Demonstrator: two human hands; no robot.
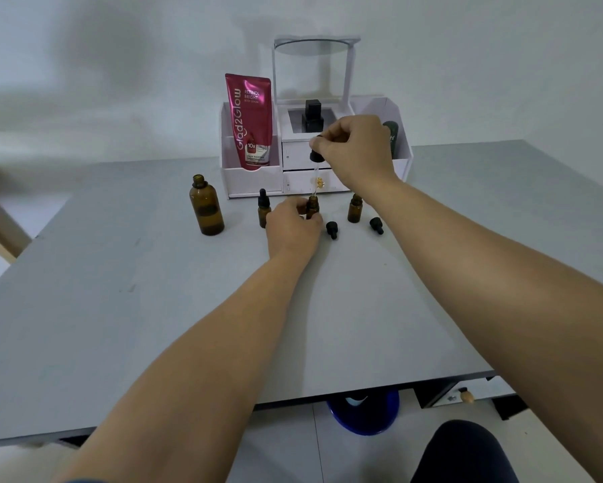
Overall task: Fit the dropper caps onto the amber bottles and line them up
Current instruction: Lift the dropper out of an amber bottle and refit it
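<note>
Amber bottle [313, 206], small, mid-table, uncapped: my left hand [293, 226] clamps it upright so it cannot tip, while my right hand [357, 151] pinches a dropper cap [316, 155] above, its pipette aimed into the neck.

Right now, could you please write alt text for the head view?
The right hand lowers a black dropper cap with glass pipette into a small amber glass bottle steadied by the left hand on a grey table.
</note>
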